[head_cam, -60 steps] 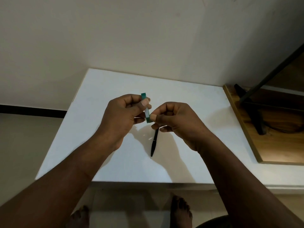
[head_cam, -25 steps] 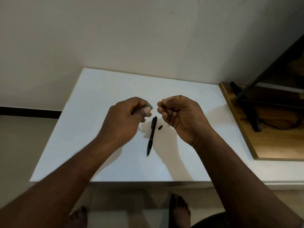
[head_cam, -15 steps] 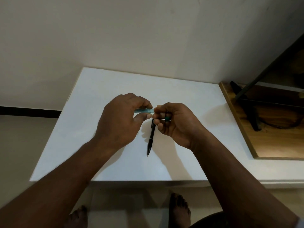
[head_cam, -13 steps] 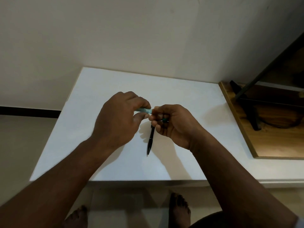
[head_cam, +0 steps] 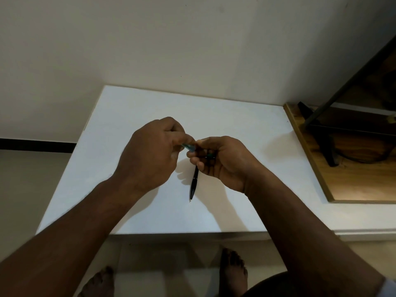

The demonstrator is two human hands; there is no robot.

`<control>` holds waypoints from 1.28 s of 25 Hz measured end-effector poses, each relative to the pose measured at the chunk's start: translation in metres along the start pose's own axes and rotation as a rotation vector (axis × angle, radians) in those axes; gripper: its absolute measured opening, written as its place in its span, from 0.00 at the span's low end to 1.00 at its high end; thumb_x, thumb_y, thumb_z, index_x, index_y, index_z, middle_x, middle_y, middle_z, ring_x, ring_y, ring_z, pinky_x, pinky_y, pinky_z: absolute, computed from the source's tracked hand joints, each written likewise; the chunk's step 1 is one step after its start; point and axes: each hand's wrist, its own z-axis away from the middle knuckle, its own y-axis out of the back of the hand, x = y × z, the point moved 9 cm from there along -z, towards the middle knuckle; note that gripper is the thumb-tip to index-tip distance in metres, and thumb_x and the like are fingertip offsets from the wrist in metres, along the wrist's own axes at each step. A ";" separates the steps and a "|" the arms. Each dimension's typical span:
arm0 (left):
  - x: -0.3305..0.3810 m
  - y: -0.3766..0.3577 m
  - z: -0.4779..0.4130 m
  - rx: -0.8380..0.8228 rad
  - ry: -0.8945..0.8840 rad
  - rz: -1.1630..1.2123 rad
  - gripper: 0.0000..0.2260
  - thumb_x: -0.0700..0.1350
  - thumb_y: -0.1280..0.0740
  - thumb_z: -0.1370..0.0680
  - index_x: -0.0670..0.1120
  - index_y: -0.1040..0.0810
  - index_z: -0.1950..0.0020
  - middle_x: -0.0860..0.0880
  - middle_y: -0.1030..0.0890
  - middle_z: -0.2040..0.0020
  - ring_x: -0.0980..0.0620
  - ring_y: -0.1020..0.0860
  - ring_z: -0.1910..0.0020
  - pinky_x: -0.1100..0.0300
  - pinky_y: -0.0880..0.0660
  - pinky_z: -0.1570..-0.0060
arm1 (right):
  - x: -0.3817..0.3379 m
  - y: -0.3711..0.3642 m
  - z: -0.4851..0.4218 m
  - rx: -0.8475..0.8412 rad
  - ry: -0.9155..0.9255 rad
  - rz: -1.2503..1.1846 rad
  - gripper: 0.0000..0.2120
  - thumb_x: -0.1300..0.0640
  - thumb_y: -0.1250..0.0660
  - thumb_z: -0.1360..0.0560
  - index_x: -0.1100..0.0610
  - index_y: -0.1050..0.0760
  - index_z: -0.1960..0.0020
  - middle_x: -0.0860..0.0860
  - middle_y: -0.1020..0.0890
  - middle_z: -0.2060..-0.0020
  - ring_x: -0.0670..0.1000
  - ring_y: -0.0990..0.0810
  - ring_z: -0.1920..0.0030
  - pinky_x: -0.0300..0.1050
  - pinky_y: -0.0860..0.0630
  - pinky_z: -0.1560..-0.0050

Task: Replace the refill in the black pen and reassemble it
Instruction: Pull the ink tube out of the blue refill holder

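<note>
A black pen (head_cam: pixel 194 182) lies on the white table (head_cam: pixel 132 202), tip pointing toward me, its far end hidden under my right hand. Above it my left hand (head_cam: pixel 150 155) pinches a translucent teal pen barrel (head_cam: pixel 189 146) between thumb and fingers. My right hand (head_cam: pixel 222 159) is curled beside it, fingertips meeting the barrel's end, with a small green piece (head_cam: pixel 210 155) showing between its fingers. The two hands touch over the table's middle. The small black part seen earlier is hidden.
A wooden board (head_cam: pixel 342 179) with a dark metal stand (head_cam: pixel 327 146) on it sits at the right, against the table. A plain wall rises behind. My bare feet (head_cam: pixel 232 269) show below the table's front edge.
My hands, apart a second ago with the pen and a small black part lying between them, have come together; the teal barrel now bridges both hands above the pen.
</note>
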 end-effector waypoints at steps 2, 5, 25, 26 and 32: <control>-0.002 0.002 0.000 0.021 0.024 0.028 0.13 0.33 0.26 0.25 0.47 0.11 0.45 0.48 0.16 0.52 0.47 0.18 0.56 0.59 0.26 0.57 | 0.000 0.000 0.000 -0.008 -0.001 -0.017 0.11 0.63 0.38 0.17 0.65 0.18 0.48 0.58 0.14 0.60 0.51 0.16 0.64 0.39 0.19 0.64; -0.007 0.005 0.000 0.053 0.088 0.076 0.14 0.34 0.27 0.24 0.49 0.12 0.43 0.50 0.17 0.52 0.51 0.21 0.57 0.62 0.29 0.55 | -0.001 -0.002 -0.001 -0.032 0.012 -0.053 0.09 0.64 0.36 0.17 0.64 0.17 0.48 0.58 0.14 0.58 0.50 0.15 0.62 0.39 0.19 0.62; -0.046 -0.015 0.009 -0.017 0.521 0.550 0.06 0.47 0.26 0.22 0.58 0.12 0.48 0.56 0.13 0.54 0.48 0.16 0.54 0.45 0.18 0.48 | -0.009 0.006 -0.003 -0.032 0.059 -0.140 0.12 0.61 0.37 0.15 0.66 0.17 0.43 0.59 0.12 0.53 0.50 0.15 0.60 0.39 0.17 0.58; -0.046 -0.015 0.009 -0.018 0.524 0.555 0.06 0.47 0.26 0.22 0.58 0.12 0.48 0.56 0.13 0.54 0.49 0.16 0.54 0.44 0.18 0.47 | -0.008 0.005 -0.003 -0.038 0.059 -0.140 0.11 0.62 0.36 0.16 0.66 0.17 0.42 0.59 0.12 0.52 0.50 0.15 0.59 0.39 0.17 0.58; -0.048 -0.015 0.009 -0.009 0.546 0.560 0.06 0.48 0.26 0.21 0.58 0.13 0.47 0.57 0.13 0.53 0.53 0.16 0.53 0.45 0.17 0.46 | -0.010 0.008 -0.004 -0.026 0.102 -0.085 0.08 0.65 0.31 0.19 0.66 0.16 0.42 0.58 0.11 0.53 0.48 0.15 0.60 0.37 0.19 0.61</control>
